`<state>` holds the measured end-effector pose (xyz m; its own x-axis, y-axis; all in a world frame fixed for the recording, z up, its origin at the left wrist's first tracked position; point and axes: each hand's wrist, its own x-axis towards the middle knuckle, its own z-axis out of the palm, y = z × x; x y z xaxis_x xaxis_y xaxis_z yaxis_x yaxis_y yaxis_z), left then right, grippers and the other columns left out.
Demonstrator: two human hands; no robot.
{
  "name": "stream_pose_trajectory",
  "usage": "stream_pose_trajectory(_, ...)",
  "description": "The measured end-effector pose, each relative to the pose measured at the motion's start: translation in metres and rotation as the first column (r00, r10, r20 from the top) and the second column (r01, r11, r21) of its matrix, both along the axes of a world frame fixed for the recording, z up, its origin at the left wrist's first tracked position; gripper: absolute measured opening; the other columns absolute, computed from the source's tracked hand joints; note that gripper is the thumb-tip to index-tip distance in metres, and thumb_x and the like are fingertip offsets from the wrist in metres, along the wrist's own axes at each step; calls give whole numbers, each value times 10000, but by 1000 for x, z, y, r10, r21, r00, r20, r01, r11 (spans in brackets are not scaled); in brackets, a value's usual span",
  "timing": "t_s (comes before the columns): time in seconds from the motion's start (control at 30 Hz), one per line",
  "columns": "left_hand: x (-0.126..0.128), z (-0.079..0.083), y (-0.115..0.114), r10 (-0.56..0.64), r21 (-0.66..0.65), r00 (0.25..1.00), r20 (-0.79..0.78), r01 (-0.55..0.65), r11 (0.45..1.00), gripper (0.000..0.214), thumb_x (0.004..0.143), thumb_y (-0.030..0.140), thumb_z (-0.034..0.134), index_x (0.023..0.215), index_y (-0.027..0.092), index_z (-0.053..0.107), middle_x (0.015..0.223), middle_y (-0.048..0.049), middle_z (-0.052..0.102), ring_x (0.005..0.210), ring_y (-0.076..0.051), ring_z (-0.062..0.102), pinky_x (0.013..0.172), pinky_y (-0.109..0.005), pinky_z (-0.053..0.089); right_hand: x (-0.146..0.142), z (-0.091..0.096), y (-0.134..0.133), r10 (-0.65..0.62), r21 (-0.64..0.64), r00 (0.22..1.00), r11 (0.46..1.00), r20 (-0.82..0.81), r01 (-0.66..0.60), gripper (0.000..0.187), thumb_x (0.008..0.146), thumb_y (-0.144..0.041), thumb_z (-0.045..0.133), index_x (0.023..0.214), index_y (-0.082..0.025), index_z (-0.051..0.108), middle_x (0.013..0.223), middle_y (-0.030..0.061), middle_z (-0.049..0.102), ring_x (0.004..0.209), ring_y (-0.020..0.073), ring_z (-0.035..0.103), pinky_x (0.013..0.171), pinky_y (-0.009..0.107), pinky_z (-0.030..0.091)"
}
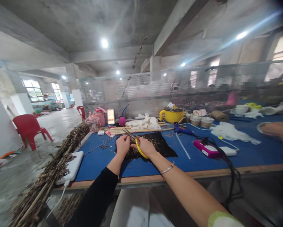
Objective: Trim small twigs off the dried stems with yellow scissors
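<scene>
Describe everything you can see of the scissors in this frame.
The scissors have curved yellow handles, plastic by the look, and thin grey metal blades. The right hand grips the handles, fingers through the loops, so only part of the yellow shows. The blades point up and away to the left, seemingly slightly parted, just past the left hand, which is closed beside them. They are held above a dark mat strewn with bits on the blue table. What they cut is too small to tell.

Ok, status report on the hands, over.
Right hand shut on yellow-handled steel scissors. Left hand closed at the blades, contents hidden. Black cloth beneath both.
</scene>
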<state>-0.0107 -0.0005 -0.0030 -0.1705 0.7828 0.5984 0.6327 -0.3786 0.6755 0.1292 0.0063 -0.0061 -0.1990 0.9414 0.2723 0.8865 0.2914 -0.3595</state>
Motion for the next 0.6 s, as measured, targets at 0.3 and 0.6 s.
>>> stream_pose_trajectory(0.3,-4,-1,6,43,-71,977,210,-29,997,269,727,317,510,826,130,675,818,-71,682,757,-166,600,720,-249,422,2,2,0,-45,34,999,998,11,45,593,705,-694,369,945,-175,523,904,111,632,858,259,592,689,300,397)
stream_pose_trajectory(0.6,-4,-2,3,20,0,997,70,-20,1000,211,726,218,490,788,150,680,796,-56,682,740,-160,592,718,-257,418,2,1,0,-8,13,999,1000,46,8,575,690,-692,401,934,-186,521,913,98,629,867,243,586,702,292,388)
